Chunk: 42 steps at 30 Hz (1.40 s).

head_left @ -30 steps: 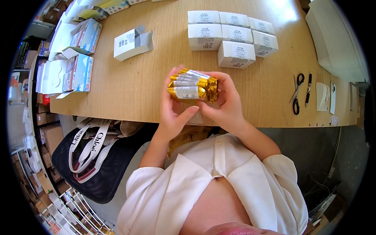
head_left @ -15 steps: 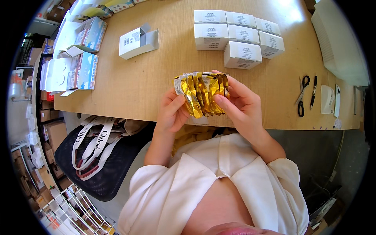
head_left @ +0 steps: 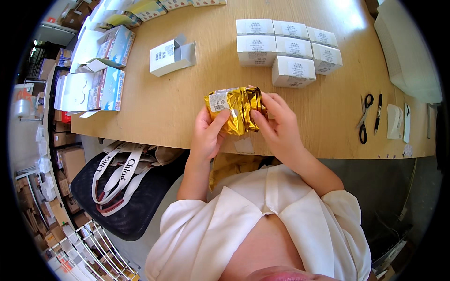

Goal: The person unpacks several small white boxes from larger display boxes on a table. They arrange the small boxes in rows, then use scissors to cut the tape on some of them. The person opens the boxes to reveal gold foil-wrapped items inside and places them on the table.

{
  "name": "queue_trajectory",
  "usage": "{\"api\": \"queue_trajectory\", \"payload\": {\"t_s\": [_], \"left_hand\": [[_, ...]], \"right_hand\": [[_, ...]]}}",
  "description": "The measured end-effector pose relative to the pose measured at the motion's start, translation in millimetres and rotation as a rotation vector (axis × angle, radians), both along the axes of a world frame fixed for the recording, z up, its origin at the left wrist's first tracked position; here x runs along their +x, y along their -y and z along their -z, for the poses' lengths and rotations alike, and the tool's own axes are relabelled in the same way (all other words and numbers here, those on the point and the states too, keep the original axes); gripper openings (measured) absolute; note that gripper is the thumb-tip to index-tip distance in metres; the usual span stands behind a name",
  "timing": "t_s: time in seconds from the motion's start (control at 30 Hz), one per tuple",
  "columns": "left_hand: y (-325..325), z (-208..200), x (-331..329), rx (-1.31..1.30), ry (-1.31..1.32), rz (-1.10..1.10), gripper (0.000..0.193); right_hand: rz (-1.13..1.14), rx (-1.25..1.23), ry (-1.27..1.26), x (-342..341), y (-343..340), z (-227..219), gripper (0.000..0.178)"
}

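Note:
Between my hands is a stack of gold foil packets [head_left: 238,117], held just above the table's near edge. My left hand [head_left: 209,132] grips the left end, its thumb over the front packet beside a white label. My right hand [head_left: 280,119] is closed round the right end, thumb in front and fingers behind. Beyond them, to the left, a small white box [head_left: 165,59] lies on its side with its flaps open to the right. Several closed white boxes [head_left: 293,72] stand grouped at the far right.
Open blue-and-white cartons [head_left: 114,87] line the table's left side. To the right lie scissors [head_left: 364,118], a black pen [head_left: 378,114] and a white card [head_left: 394,122]. A translucent bin [head_left: 410,51] stands at the far right. A bag [head_left: 126,178] sits below the table's left edge.
The foil packets have been squeezed closer together and turned, so the labelled front one shows more. My right hand has shifted slightly left. The whole view has moved a little.

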<state>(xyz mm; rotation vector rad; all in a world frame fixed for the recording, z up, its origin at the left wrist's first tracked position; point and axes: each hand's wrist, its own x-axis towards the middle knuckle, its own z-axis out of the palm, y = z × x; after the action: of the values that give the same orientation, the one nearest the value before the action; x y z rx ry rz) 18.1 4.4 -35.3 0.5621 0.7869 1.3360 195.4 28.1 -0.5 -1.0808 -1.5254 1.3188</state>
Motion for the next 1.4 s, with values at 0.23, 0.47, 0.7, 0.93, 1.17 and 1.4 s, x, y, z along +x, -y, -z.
{"api": "queue_trajectory", "payload": {"t_s": [0.23,0.47,0.7,0.93,1.17,1.4], "left_hand": [[-25.2,-22.3,-20.7,0.147,-0.591,-0.13,0.057],[-18.3,-13.8,-14.4,0.228,-0.596,-0.051,0.068],[-40.4,-13.1,-55.2,0.005,-0.784,-0.098,0.046],[-57.9,17.9,-86.9,0.169,-1.766,-0.18,0.053],[-55.2,-20.0,-67.6,0.024,-1.151,-0.194,0.062],[-43.7,-17.5,-41.4,0.051,-1.395,-0.186,0.065]], "right_hand": [[-0.099,-0.118,-0.085,-27.2,-10.8,13.5,0.061],[-0.121,0.027,0.029,-37.5,-12.2,18.0,0.059],[-0.11,0.044,0.076,-39.6,-8.4,22.4,0.057],[-0.07,0.133,0.024,-26.2,-8.1,18.3,0.049],[-0.06,0.097,0.052,2.4,-5.4,9.3,0.04],[-0.086,0.07,0.057,6.4,0.0,18.0,0.039]]}}
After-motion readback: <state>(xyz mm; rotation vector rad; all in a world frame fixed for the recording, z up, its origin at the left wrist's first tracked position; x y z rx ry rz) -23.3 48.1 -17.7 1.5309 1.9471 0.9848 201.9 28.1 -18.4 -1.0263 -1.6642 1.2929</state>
